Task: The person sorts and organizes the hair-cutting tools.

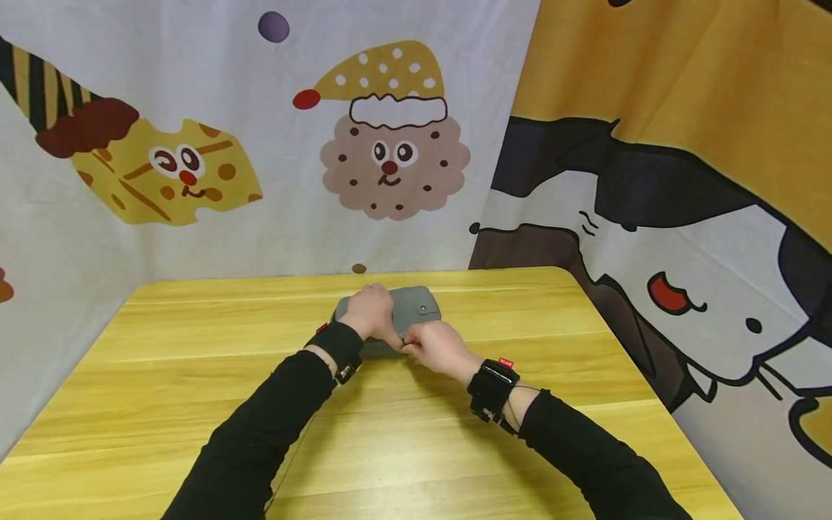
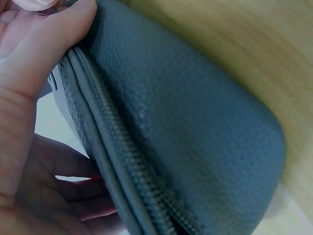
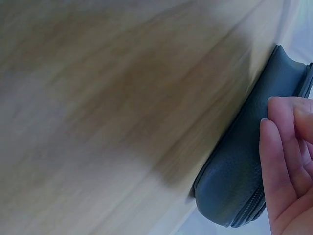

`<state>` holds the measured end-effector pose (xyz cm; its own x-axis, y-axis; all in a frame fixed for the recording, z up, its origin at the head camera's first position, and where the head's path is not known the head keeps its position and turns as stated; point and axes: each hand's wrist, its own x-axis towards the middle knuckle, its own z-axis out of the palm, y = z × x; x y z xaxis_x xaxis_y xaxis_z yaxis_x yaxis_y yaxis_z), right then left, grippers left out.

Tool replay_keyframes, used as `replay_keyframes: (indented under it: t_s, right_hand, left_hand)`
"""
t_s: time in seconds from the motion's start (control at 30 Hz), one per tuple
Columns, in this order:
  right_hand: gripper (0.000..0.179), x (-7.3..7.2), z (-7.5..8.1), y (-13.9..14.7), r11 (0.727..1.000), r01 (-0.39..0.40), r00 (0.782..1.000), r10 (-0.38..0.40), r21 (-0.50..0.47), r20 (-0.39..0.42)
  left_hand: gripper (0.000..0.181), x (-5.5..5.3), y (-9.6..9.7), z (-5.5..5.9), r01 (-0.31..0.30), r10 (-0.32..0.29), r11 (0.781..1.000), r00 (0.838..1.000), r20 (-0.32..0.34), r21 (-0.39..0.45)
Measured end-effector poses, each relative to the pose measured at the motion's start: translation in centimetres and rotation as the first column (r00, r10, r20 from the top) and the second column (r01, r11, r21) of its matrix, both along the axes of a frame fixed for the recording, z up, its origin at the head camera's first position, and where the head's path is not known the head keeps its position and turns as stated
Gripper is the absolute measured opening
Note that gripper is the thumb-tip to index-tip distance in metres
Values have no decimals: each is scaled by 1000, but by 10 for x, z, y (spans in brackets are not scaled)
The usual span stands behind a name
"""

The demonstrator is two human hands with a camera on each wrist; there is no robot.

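A grey pebbled zip pouch (image 1: 411,303) sits toward the far side of the table, with a small snap tab (image 1: 425,309) on its upper face. My left hand (image 1: 370,312) grips it, thumb on the near edge by the zipper and fingers round the other side. In the left wrist view the zipper (image 2: 120,132) runs along the edge, its teeth parted a little at the bottom. My right hand (image 1: 440,348) pinches the dark zipper pull (image 2: 47,11) near the left thumb. In the right wrist view, its curled fingers (image 3: 276,156) lie against the pouch's side.
The wooden table (image 1: 403,448) has rounded far corners. Directly behind it hangs a curtain (image 1: 292,238) printed with cartoon figures, which continues along the right side. A thin cable (image 1: 289,462) hangs by the left forearm.
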<state>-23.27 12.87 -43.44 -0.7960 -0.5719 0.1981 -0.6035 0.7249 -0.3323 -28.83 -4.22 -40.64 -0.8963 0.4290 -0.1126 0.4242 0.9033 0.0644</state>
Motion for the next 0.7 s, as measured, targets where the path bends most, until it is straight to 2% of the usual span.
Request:
replay_keyframes:
  t_s: [0.23,0.5,0.7]
  right_hand:
    - [6,0,1,1,1000,-24,999,25,-10,30]
    - [8,-3,16,11,996,-75,997,75,37,19]
    - [12,-12,29,24,999,-44,999,44,6,23]
  left_hand:
    - [65,1,-1,-1,-2,2,1000,1000,-24,-6]
    - [69,1,-1,-1,0,-1,1000,1000,-24,-28]
    - [69,-1,-2,-3,0,-1,999,1000,-17,-45]
